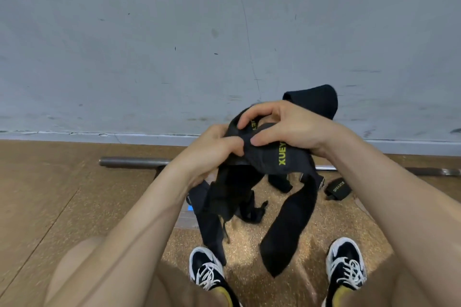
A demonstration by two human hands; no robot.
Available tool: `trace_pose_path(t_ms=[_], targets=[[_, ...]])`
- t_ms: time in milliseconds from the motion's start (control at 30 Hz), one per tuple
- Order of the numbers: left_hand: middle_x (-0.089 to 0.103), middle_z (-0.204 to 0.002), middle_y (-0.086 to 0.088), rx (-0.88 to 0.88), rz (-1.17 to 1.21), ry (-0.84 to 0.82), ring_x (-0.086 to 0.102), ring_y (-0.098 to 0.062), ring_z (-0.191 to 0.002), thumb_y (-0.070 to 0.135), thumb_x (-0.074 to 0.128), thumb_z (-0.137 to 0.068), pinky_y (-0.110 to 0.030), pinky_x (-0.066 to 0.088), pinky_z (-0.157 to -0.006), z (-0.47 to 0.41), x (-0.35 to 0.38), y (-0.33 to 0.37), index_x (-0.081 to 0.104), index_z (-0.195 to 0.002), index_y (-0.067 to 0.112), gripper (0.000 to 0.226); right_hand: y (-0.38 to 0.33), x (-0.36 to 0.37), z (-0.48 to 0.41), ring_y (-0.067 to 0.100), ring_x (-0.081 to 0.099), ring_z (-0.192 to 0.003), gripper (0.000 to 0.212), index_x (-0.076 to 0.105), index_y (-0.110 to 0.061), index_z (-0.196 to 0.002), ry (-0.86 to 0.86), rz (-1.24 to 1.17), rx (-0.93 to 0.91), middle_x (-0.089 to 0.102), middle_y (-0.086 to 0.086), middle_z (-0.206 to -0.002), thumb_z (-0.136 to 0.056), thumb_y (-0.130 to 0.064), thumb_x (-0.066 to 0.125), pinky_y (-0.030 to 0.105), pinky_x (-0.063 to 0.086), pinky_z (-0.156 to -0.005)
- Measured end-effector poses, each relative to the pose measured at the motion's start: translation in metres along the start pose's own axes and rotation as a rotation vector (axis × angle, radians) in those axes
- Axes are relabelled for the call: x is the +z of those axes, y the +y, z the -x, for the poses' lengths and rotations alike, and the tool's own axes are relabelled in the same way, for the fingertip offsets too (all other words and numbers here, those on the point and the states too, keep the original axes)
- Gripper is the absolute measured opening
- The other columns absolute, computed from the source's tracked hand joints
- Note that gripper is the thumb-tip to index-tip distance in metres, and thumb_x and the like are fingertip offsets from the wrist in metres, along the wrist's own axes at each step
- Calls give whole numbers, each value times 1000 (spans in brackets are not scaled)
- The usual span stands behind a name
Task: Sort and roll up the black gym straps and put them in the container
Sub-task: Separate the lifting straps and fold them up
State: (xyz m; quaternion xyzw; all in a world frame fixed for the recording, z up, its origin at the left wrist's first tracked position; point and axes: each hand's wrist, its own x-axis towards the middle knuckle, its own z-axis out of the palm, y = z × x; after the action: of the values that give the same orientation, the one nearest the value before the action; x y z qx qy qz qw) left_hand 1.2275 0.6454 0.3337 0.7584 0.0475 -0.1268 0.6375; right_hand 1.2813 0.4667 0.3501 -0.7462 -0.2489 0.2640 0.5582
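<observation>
Left hand (212,148) and right hand (289,124) pinch the tangled straps (264,161) above the bar (132,162), likely so loose ends hang free for sorting.

Held straps (274,162) hide the middle of the bar (129,162).

A dull grey metal bar (132,162) is lying flat on the ground, running left to right. Behind the bar, a pale grey wall (149,45) is rising, scuffed with dark marks and thin scratches, and a light baseboard (74,135) is running along its foot. A wooden floor (37,194) is stretching under the bar's left end. In front of the bar, a speckled tan mat (249,244) is lying. On it, a black-and-white left shoe (205,270) and matching right shoe (345,264) are standing well apart, both white-laced.
</observation>
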Motion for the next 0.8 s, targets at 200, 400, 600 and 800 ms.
trace_pose_path(t_ms=[200, 400, 600, 800], targets=[[25, -52, 1, -97, 286, 94, 20, -11, -41, -2, 32, -85, -20, 20, -44, -6, -17, -6, 68, -72, 7, 40, 13, -35, 5, 11, 63, -58, 7, 75, -12, -78, -30, 39, 183, 69, 4, -69, -84, -14, 74, 20, 51, -54], [42, -56, 1, -228, 126, -162, 37, -9, -43, 4, 44, -95, -27, 52, -47, -3, 15, -31, 62, -89, 12, 20, 54, 14, -5, 26, 64, -83, 7, 78, -8, -83, -163, 21, 303, 70, 18, -90, -84, -3, 73, 37, 54, -86], [66, -91, -1, -218, -91, 212, 62, -15, -78, 41, 59, -94, -36, 59, -78, -16, -5, -43, 66, -99, 22, 21, 54, 7, -10, 14, 69, -57, 11, 70, -1, -87, 45, -411, 223, 72, 8, -69, -90, 3, 61, 22, 58, -58], [71, -117, -12, -127, 381, -113, 67, -28, -110, 50, 62, -90, -41, 52, -98, -15, 0, -48, 67, -121, 11, 50, 43, 15, -8, 10, 69, -62, 7, 69, -5, -90, 116, -443, 45, 73, 2, -71, -87, -1, 65, 19, 57, -62]])
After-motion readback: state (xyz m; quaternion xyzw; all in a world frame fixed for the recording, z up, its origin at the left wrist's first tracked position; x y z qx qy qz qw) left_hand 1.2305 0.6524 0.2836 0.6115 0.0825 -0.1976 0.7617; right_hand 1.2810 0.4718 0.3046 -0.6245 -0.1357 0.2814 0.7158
